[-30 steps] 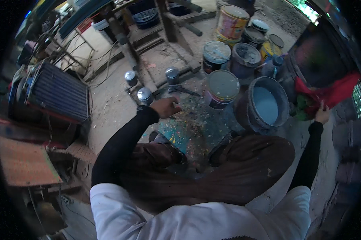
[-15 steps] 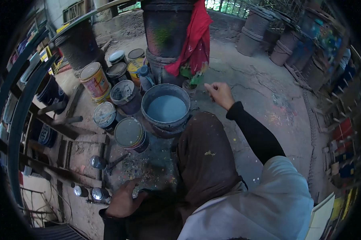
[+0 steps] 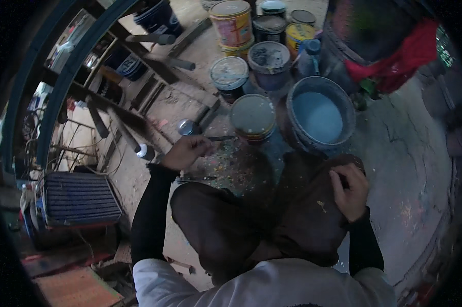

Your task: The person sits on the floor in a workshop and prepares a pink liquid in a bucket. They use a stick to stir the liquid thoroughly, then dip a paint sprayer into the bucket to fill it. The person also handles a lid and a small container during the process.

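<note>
My left hand (image 3: 188,152) is left of the grey-topped paint bucket (image 3: 252,116), its fingers drawn together. Whatever they may hold is too small and blurred to make out. Just beyond it stands a small silver-topped can (image 3: 188,127), and a dark thin tool (image 3: 221,138) lies close to the fingertips. Over my right knee is my right hand (image 3: 351,190), fingers loosely bent and thumb apart, with nothing visible in it. In front of that knee, a large open bucket holds pale blue paint (image 3: 318,117).
Several paint buckets cluster ahead, including a yellow one (image 3: 300,34) and a pinkish one (image 3: 232,28). A blue bottle (image 3: 309,57) stands among them. Red cloth (image 3: 395,69) hangs from a dark drum at the right. Wooden rails and a blue slatted seat (image 3: 80,198) are at left.
The view has swung left and down. My right hand has drawn back from beside the blue-paint bucket to my knee. My left hand has reached forward toward the silver-topped can.
</note>
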Demonstrator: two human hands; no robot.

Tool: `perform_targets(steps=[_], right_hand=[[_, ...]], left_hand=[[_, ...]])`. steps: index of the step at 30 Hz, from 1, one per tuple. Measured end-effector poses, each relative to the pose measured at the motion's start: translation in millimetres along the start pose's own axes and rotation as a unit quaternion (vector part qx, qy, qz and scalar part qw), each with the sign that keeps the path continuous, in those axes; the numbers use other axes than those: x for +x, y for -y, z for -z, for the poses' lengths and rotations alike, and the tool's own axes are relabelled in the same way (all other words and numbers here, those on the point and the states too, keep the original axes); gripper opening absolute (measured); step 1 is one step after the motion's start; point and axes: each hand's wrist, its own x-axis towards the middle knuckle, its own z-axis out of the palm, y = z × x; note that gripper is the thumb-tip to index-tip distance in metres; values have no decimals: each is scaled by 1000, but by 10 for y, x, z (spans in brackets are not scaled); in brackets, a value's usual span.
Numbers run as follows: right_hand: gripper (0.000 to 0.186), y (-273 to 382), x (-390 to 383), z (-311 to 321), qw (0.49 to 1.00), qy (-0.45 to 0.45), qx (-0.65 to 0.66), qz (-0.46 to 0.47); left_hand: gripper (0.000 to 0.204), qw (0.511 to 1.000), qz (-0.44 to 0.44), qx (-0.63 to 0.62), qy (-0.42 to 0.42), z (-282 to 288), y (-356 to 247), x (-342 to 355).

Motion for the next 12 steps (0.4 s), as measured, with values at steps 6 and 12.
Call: perform_targets(steps=[6,12], right_hand=[[8,-95,61,-64,1000,27,3,-1],[15,-480,162,-108,999,33,36,-14]], left_hand=[[44,814,246,-485,-203,-254,1923,929],[49,723,226,-615,-219,-808,2864,2320]])
